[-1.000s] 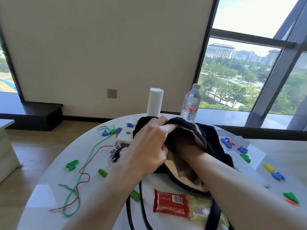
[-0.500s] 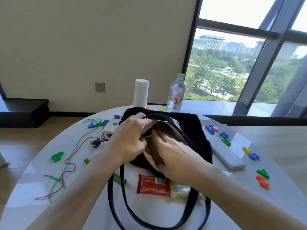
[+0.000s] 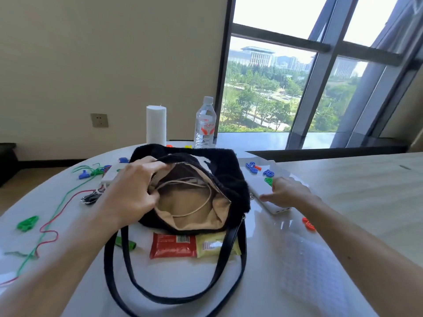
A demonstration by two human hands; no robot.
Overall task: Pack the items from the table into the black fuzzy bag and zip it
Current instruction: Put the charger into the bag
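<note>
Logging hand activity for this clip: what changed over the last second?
The right hand came out of the black fuzzy bag and moved right onto the white power bank. The left hand still holds the bag's rim open; the snack packets stayed put.

black fuzzy bag (image 3: 231, 177) | unzipped (tan lining) | white power bank (image 3: 265, 193) just beside

Single head-worn wide-angle view, looking forward and down across the desk (image 3: 286, 271). Close range: forearms enter from 6 o'clock, window (image 3: 286, 88) at 1 o'clock. No second view.
</note>
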